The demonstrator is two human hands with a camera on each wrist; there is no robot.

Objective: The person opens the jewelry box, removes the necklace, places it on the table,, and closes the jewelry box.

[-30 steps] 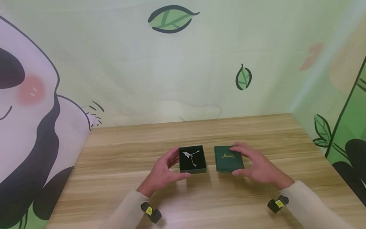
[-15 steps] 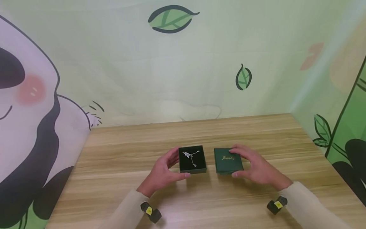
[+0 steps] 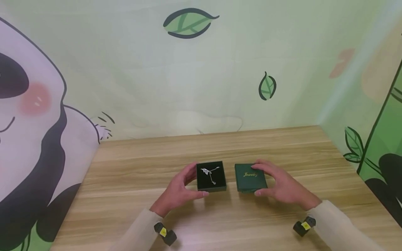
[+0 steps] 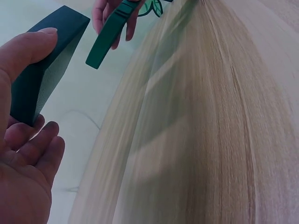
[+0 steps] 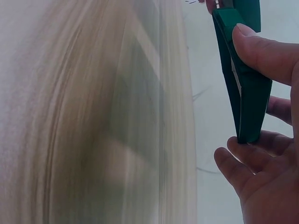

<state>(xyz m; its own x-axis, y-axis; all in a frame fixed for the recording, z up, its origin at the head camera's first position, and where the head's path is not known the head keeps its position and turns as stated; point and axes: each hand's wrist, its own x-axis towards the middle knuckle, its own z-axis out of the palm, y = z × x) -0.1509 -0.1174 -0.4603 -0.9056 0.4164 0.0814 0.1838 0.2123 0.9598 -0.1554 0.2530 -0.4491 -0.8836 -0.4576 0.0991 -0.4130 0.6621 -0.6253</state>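
Note:
My left hand (image 3: 179, 190) grips an uncovered dark green jewelry box (image 3: 211, 188) by its left side, thumb at the near edge. Inside, on a black lining, lies a silver chain with a butterfly-like pendant (image 3: 206, 170). My right hand (image 3: 284, 183) holds the green box lid (image 3: 250, 179) by its right side, gold "Jewelry" lettering facing up. Box and lid are level, side by side and apart, both raised over the table. In the right wrist view, a thin pale gap shows along the underside of the lid (image 5: 254, 95).
Below the hands is a wood-grain table (image 3: 150, 150). A pale green backdrop (image 3: 132, 69) with a panda and leaves stands behind it. Each wrist carries a small black device with a yellow label, such as the left wrist device (image 3: 164, 233).
My right hand has brought the lid slightly nearer to me and a touch to the left. My left hand and the box have stayed almost still.

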